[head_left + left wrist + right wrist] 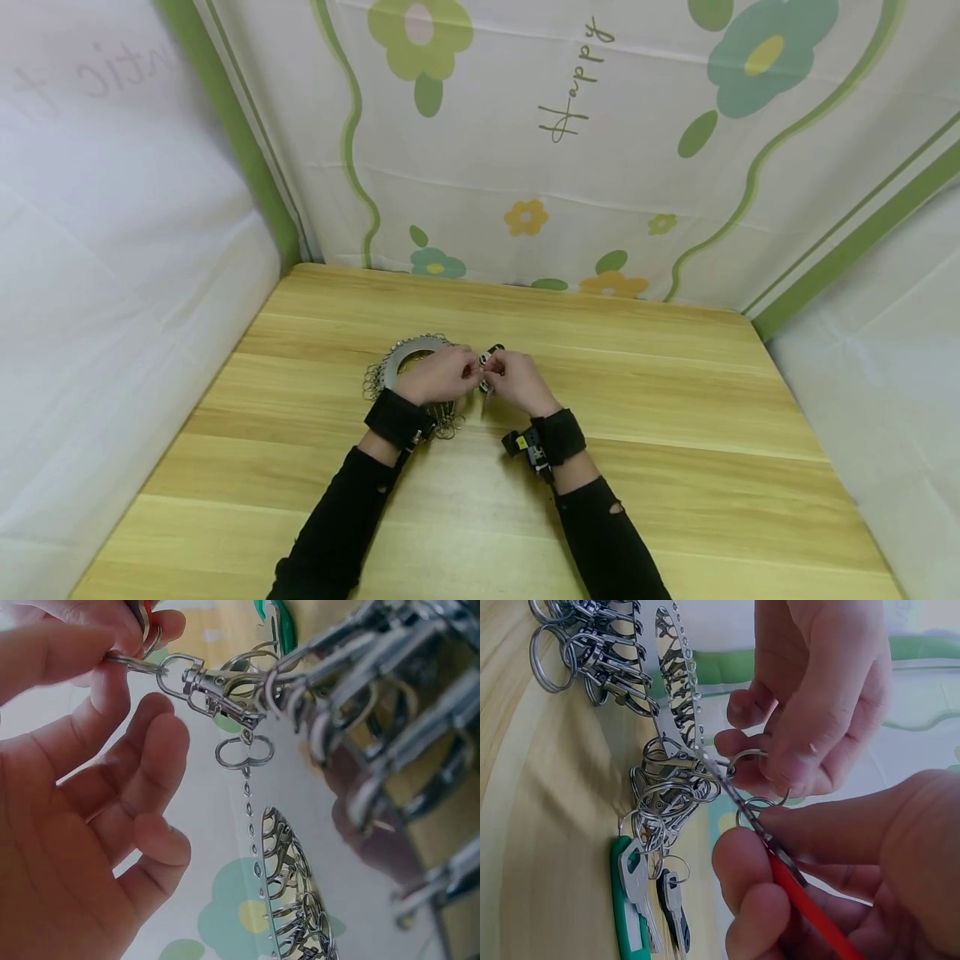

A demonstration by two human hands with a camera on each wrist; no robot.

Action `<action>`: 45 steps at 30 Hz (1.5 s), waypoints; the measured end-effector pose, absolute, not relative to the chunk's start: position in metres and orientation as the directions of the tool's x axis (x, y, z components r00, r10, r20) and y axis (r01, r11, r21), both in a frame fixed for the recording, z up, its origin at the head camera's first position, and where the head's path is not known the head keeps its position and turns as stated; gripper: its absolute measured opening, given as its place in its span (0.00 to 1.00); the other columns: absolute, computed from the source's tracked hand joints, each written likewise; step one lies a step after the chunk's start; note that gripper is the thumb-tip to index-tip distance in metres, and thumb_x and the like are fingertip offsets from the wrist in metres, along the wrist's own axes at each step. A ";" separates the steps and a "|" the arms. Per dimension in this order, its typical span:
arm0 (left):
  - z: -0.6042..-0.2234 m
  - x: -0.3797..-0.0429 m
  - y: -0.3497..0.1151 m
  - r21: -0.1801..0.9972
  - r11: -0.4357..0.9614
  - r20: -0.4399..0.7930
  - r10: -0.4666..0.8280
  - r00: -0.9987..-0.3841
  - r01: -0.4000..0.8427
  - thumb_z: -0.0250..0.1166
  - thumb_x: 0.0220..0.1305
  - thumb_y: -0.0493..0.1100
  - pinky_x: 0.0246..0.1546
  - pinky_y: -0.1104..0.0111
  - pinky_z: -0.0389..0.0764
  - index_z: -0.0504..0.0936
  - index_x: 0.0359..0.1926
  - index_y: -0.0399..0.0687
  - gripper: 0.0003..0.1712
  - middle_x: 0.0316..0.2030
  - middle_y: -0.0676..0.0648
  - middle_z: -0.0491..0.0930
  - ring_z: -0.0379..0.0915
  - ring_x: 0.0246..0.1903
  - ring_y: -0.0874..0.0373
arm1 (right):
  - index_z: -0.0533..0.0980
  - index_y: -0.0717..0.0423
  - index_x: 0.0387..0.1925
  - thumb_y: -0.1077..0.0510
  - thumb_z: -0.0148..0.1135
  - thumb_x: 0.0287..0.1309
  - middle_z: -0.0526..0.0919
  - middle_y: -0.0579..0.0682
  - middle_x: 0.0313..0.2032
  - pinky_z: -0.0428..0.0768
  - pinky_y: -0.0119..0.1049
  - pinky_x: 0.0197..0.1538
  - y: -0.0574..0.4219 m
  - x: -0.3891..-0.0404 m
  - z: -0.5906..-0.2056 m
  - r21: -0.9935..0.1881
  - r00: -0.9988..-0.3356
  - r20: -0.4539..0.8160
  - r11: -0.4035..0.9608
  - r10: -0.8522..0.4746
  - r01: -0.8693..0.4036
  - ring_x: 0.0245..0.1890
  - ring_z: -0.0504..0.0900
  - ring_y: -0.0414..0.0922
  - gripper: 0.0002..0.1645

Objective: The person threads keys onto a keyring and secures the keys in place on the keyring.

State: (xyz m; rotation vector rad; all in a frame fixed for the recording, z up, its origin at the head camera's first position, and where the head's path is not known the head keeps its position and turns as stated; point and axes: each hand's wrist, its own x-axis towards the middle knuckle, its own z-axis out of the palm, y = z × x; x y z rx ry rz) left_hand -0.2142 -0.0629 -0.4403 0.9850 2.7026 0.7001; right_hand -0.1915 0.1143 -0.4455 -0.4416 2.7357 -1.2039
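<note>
A flat metal ring [401,344] edged with swivel clasps lies on the table, partly under my left hand [442,375]. In the left wrist view, my left thumb and finger pinch a split ring [137,665] that hangs from a swivel clasp [214,694]. Close to it, my right hand [519,383] pinches a key [742,801] with a red tag [817,919]. A small ring [761,806] sits at the key's head by both hands' fingertips; whether the two rings are linked I cannot tell.
A green key tag [620,900], a silver key [635,877] and a dark-headed key [674,907] hang by the clasps. The wooden table [660,458] meets white printed cloth [645,183] at the back and plain cloth on both sides.
</note>
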 end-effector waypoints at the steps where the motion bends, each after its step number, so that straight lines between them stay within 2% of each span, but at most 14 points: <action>1: -0.441 -0.214 -0.063 0.490 0.664 -0.009 0.652 -0.758 0.565 0.55 0.66 0.43 0.29 0.69 0.68 0.74 0.27 0.53 0.09 0.31 0.53 0.69 0.65 0.25 0.61 | 0.77 0.56 0.31 0.64 0.58 0.63 0.79 0.48 0.26 0.75 0.33 0.26 0.114 -0.191 -0.446 -0.738 -0.951 0.009 0.639 -0.310 -0.215 0.22 0.77 0.40 0.04; 6: -0.442 -0.215 -0.064 0.499 0.648 -0.009 0.668 -0.744 0.576 0.55 0.64 0.41 0.31 0.70 0.68 0.73 0.27 0.53 0.07 0.31 0.53 0.69 0.65 0.26 0.61 | 0.76 0.57 0.31 0.65 0.57 0.63 0.78 0.48 0.25 0.75 0.34 0.25 0.114 -0.190 -0.446 -0.741 -0.953 0.017 0.636 -0.303 -0.215 0.21 0.77 0.40 0.04; 14: -0.439 -0.215 -0.064 0.523 0.645 -0.027 0.665 -0.746 0.557 0.53 0.69 0.44 0.30 0.69 0.69 0.74 0.28 0.53 0.11 0.31 0.52 0.70 0.66 0.25 0.61 | 0.76 0.57 0.31 0.65 0.58 0.62 0.78 0.48 0.24 0.75 0.34 0.25 0.114 -0.191 -0.447 -0.736 -0.951 0.028 0.637 -0.308 -0.228 0.21 0.77 0.40 0.04; 30: -0.438 -0.214 -0.064 0.537 0.648 -0.046 0.662 -0.748 0.540 0.55 0.69 0.44 0.29 0.69 0.69 0.75 0.28 0.52 0.10 0.32 0.52 0.70 0.66 0.25 0.60 | 0.77 0.57 0.33 0.65 0.57 0.63 0.79 0.49 0.26 0.77 0.33 0.26 0.114 -0.190 -0.445 -0.747 -0.941 0.033 0.618 -0.337 -0.248 0.22 0.78 0.39 0.04; 39: -0.440 -0.215 -0.064 0.550 0.644 -0.050 0.661 -0.749 0.532 0.54 0.69 0.44 0.28 0.69 0.69 0.74 0.28 0.52 0.11 0.31 0.52 0.70 0.66 0.23 0.61 | 0.77 0.59 0.33 0.66 0.57 0.63 0.79 0.50 0.26 0.77 0.33 0.26 0.114 -0.190 -0.445 -0.761 -0.939 0.031 0.600 -0.343 -0.245 0.24 0.81 0.46 0.03; 45: -0.442 -0.215 -0.065 0.560 0.632 -0.045 0.669 -0.742 0.536 0.54 0.68 0.42 0.28 0.69 0.68 0.74 0.28 0.53 0.09 0.31 0.51 0.71 0.66 0.22 0.61 | 0.77 0.60 0.32 0.66 0.57 0.62 0.80 0.51 0.27 0.77 0.33 0.26 0.114 -0.188 -0.444 -0.762 -0.941 0.043 0.598 -0.334 -0.247 0.23 0.80 0.45 0.04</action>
